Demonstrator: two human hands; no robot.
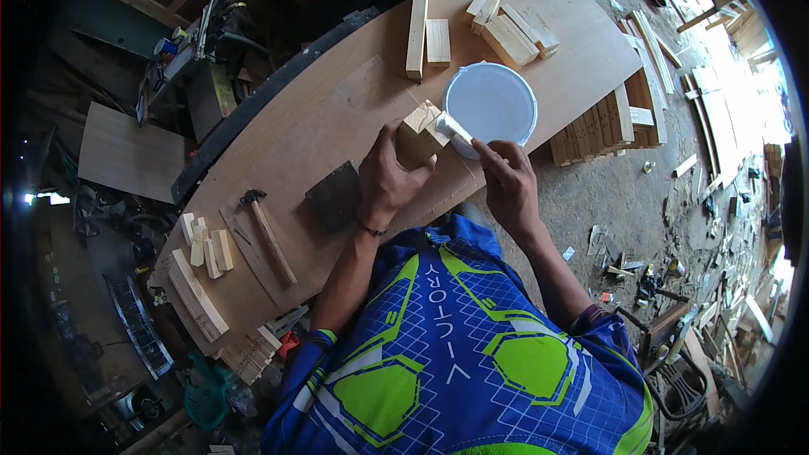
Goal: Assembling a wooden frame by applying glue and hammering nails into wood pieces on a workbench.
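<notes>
My left hand (389, 175) grips a short, thick wooden block (419, 139) above the table, its end turned up. In my right hand (509, 181) is a flat white tool (456, 131) that looks like a glue brush. Its tip touches the end of the block, or lies right beside it, over the near left rim of a white bucket (528, 126). White material coats the inside of this bucket; how deep it goes I cannot tell. Beside my left wrist lies a dark square block (334, 198) on the tabletop.
The wooden tabletop (337, 114) carries a hammer (271, 240), short wood pieces (211, 248) at the left, and more blocks (510, 38) behind the bucket. A long wooden bar (417, 25) stands near them. Stacked timber (602, 126) and scraps (624, 265) are on the floor at the right.
</notes>
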